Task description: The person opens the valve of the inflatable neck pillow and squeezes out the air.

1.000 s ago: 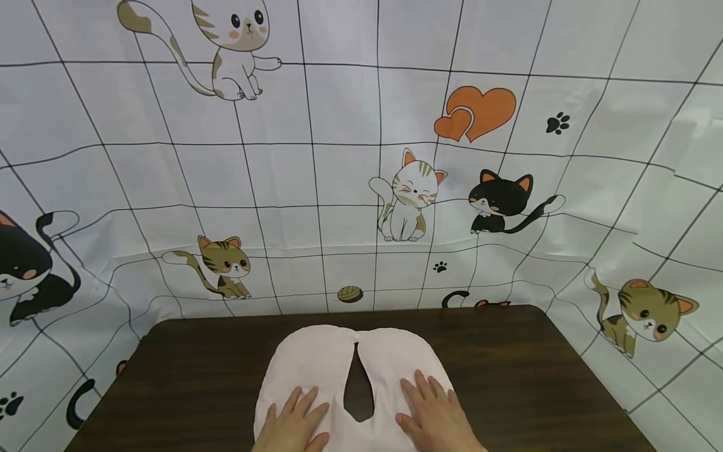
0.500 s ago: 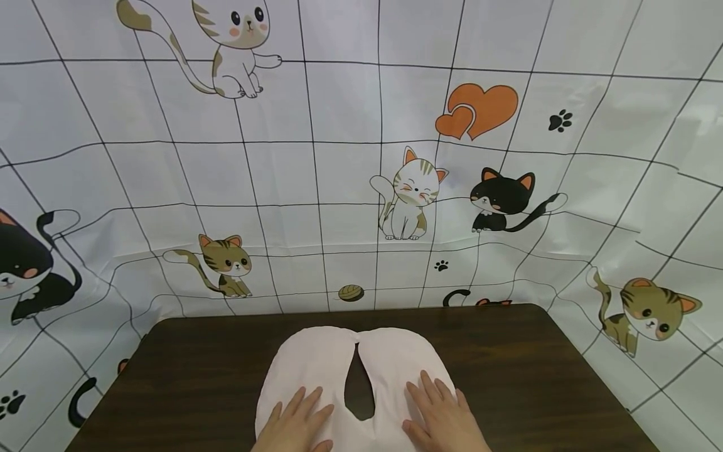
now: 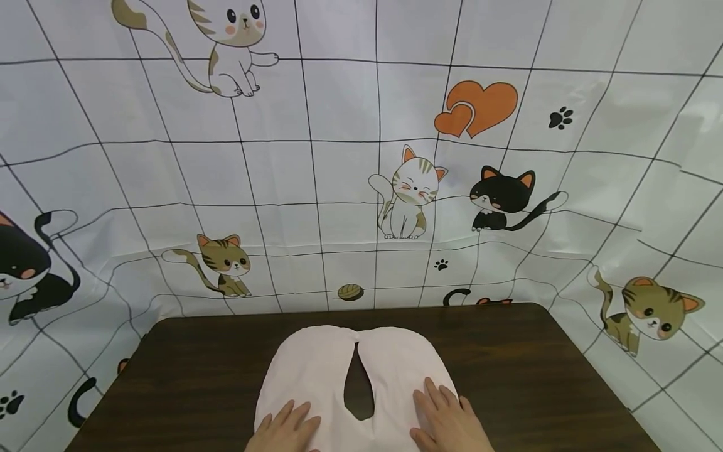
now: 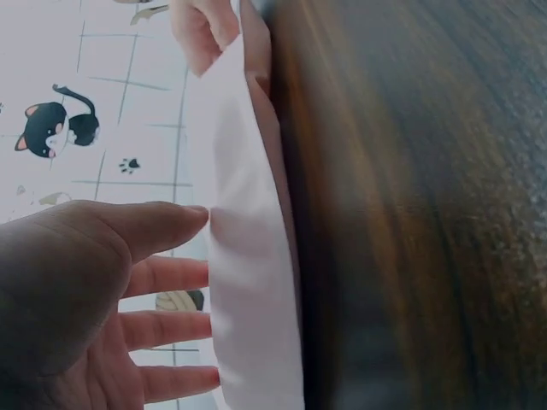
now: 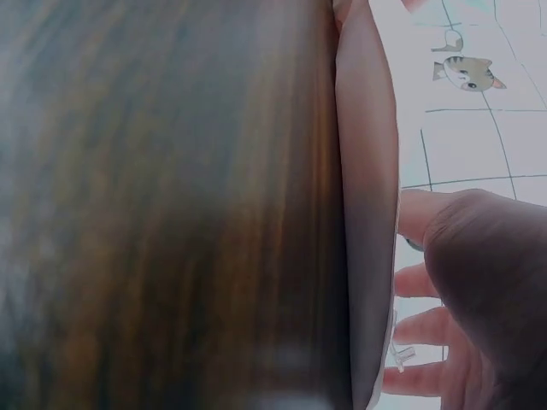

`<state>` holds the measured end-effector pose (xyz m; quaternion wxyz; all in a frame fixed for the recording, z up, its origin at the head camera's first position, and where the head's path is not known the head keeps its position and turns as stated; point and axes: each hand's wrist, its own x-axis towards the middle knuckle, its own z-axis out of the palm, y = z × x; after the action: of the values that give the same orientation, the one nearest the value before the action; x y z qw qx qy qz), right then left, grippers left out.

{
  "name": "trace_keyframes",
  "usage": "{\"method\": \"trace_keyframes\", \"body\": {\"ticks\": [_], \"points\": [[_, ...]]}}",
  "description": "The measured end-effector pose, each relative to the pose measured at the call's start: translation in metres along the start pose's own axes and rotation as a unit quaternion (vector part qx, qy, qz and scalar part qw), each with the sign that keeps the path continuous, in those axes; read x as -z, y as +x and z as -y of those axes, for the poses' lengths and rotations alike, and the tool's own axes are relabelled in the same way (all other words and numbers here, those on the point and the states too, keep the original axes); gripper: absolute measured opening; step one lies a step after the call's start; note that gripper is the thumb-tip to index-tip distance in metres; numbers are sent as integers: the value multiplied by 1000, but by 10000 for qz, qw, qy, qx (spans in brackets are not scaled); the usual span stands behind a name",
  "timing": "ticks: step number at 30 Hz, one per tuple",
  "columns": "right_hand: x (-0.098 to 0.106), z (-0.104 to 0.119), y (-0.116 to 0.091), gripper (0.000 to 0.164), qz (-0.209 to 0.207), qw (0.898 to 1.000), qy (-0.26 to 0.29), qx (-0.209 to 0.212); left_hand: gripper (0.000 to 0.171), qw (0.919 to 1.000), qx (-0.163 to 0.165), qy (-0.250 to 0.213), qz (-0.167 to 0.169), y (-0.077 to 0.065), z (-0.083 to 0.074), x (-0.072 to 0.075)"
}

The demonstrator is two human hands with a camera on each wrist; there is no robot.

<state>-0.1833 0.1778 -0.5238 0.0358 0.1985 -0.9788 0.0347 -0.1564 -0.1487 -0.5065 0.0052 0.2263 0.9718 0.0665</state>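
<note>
A pale pink bib-like cloth (image 3: pixel 316 364) lies flat on the dark wooden table, its two rounded lobes meeting at the far side. A teardrop opening in its middle bares the wood. My left hand (image 3: pixel 286 428) rests on the cloth's near left part, fingers spread. On the near right part lies my right hand (image 3: pixel 452 419), its fingers also extended, close to the cloth's right edge. From the left wrist view, the thumb and fingertips of my left hand (image 4: pixel 77 299) touch the cloth's (image 4: pixel 252 282) upper face. In the right wrist view, my right hand's (image 5: pixel 479 273) fingertips meet the cloth (image 5: pixel 372 213) likewise.
The dark brown table (image 3: pixel 186 383) extends on both sides of the cloth. Behind and around it hangs a white grid-patterned sheet (image 3: pixel 339 176) printed with cartoon cats, hearts and paw prints.
Both hands have slid toward the near side over the cloth, the left more clearly. The right hand has also shifted a little to the right. The cloth lies nearly as before.
</note>
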Motion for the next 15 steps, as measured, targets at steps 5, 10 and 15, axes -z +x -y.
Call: {"method": "trace_keyframes", "body": {"ticks": [5, 10, 15], "points": [[-1, -1, 0, 63, 46, 10000, -56, 12, 90, 9996, 0, -248, 120, -5, 7, -14], [-3, -2, 0, 63, 124, 9999, -82, -69, 87, 9990, 80, -435, 114, -8, 13, -25], [-3, -4, 1, 60, 233, 9996, 30, -167, 91, 9990, 66, -197, 403, -1, 16, -17]]}}
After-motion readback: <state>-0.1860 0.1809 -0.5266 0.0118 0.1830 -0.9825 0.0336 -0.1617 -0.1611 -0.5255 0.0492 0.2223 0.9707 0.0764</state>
